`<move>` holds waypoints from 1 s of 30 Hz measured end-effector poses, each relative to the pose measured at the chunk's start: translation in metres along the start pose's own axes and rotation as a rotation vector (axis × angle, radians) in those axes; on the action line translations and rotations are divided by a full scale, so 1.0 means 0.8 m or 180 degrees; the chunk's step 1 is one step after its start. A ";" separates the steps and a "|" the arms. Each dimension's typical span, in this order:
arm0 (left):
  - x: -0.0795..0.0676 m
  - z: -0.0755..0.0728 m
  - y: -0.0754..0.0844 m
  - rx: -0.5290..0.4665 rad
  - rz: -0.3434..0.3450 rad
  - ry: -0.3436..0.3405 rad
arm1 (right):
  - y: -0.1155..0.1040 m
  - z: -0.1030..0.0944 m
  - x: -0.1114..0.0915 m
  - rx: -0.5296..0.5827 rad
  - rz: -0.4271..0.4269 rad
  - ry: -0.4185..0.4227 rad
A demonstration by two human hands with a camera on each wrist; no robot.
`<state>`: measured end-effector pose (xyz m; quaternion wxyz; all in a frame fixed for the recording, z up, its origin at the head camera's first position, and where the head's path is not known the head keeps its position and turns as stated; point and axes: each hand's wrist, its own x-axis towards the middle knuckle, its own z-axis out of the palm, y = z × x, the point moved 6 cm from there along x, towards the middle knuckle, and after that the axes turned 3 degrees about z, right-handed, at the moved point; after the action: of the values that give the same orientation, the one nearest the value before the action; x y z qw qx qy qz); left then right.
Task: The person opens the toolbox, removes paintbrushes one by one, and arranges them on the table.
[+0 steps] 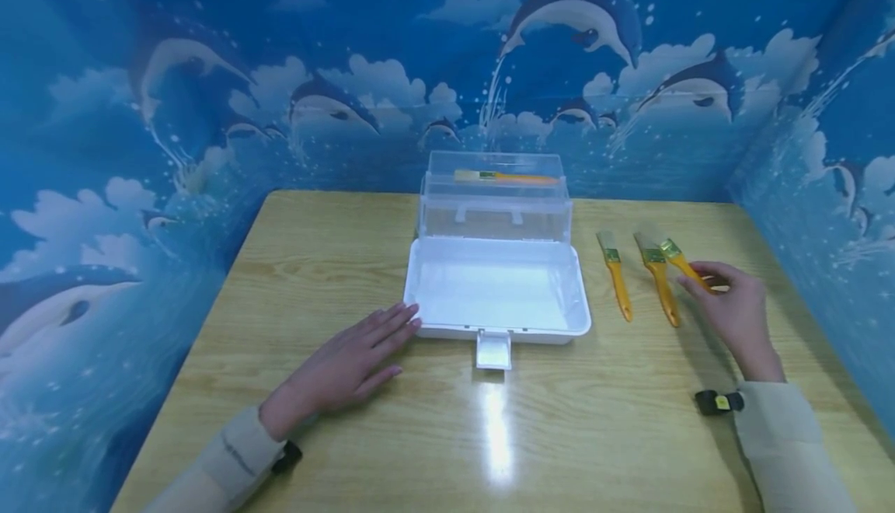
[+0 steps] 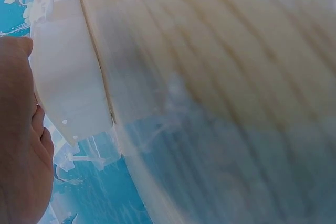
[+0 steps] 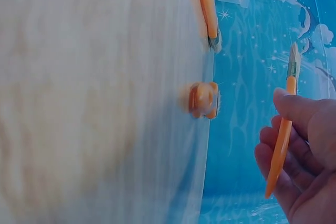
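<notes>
My right hand [image 1: 734,303] holds a paintbrush [image 1: 681,259] by its orange handle, bristles pointing up and left. In the right wrist view the thumb and fingers pinch that handle [image 3: 283,145]. Beside it a wider paintbrush [image 1: 657,276] and a narrower paintbrush [image 1: 615,276] lie on the table. My left hand [image 1: 349,361] has its fingers straight, fingertips at the left front corner of a white plastic box [image 1: 496,284]. The box's clear lid stands raised at the back, and another paintbrush [image 1: 506,177] lies in the lid's upper part.
The box's white latch [image 1: 493,351] hangs down at the front. A wooden table [image 1: 336,249] carries everything. A blue dolphin-print cloth [image 1: 391,31] stands behind the table and on both sides.
</notes>
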<state>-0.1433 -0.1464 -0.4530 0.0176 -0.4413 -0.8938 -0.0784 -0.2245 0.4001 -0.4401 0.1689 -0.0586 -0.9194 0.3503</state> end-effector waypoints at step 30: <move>-0.001 -0.002 -0.001 -0.0119 -0.0047 -0.0055 | 0.034 0.006 0.003 -0.0668 0.0707 -0.0852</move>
<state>-0.1432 -0.1476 -0.4519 0.0011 -0.4355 -0.8955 -0.0914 -0.2290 0.4179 -0.4612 -0.0014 -0.1298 -0.9530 0.2737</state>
